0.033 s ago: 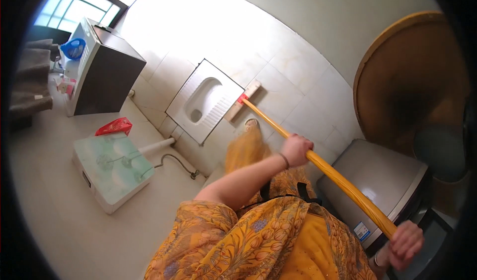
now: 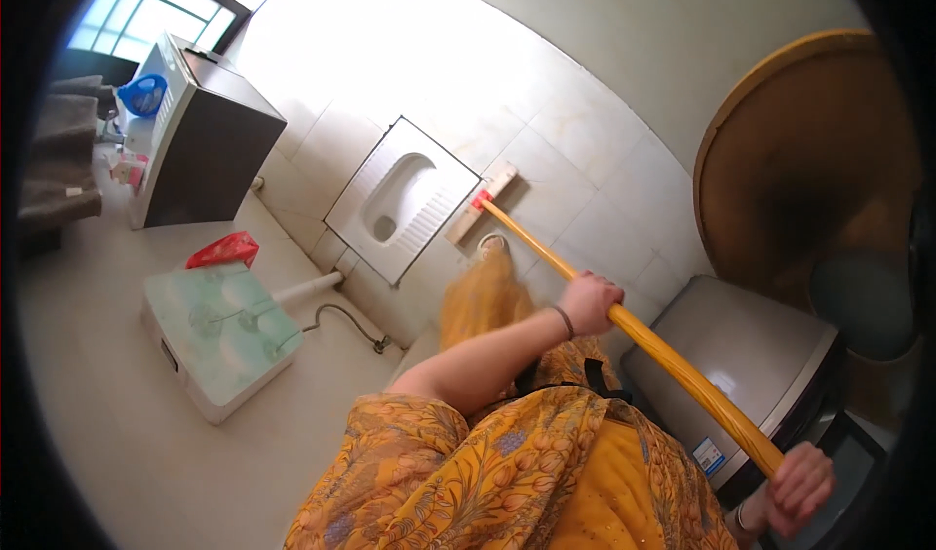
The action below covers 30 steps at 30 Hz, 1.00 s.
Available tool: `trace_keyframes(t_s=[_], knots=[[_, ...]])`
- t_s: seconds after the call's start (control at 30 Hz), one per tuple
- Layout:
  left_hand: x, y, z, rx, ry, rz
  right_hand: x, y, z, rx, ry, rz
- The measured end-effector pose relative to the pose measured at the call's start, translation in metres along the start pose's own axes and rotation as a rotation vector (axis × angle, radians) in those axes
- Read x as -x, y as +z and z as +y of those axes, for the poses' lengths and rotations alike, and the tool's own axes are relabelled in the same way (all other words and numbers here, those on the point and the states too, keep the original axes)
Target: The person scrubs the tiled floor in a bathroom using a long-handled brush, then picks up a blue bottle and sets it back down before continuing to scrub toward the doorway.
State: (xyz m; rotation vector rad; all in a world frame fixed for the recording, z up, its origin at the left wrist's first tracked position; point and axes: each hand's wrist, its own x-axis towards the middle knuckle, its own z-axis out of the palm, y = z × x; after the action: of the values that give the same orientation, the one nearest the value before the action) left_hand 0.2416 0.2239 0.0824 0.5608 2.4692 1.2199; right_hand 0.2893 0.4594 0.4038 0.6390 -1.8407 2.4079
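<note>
Your left hand (image 2: 591, 303) is holding the brush (image 2: 687, 378) closer to the toilet (image 2: 441, 216); your right hand (image 2: 799, 489) is gripping its far end. Its head (image 2: 482, 200) is lying just beside the toilet; even pushing should be helping.

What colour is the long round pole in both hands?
Golden yellow with brown streaks; the long round pole shows best in the head view.

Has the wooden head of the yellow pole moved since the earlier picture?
Yes: the wooden head has shifted slightly rightward and down in the picture, away from the squat toilet.
</note>
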Motion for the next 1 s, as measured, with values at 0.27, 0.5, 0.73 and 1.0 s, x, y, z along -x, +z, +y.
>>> trace_keyframes(t_s=[0.27, 0.5, 0.73, 1.0], knots=[[-0.010, -0.064, -0.067, 0.022, 0.025, 0.123, -0.054, 0.055, 0.043, 0.077, -0.100, -0.052], [-0.033, -0.093, -0.072, -0.028, -0.035, 0.123, -0.099, 0.069, 0.043, 0.138, 0.019, -0.177], [-0.055, -0.098, -0.057, -0.005, -0.027, -0.003, -0.109, 0.065, 0.038, 0.055, -0.089, 0.076], [-0.027, -0.194, -0.220, -0.176, -0.145, 0.341, -0.152, 0.145, 0.183, -0.047, -0.121, -0.256]])
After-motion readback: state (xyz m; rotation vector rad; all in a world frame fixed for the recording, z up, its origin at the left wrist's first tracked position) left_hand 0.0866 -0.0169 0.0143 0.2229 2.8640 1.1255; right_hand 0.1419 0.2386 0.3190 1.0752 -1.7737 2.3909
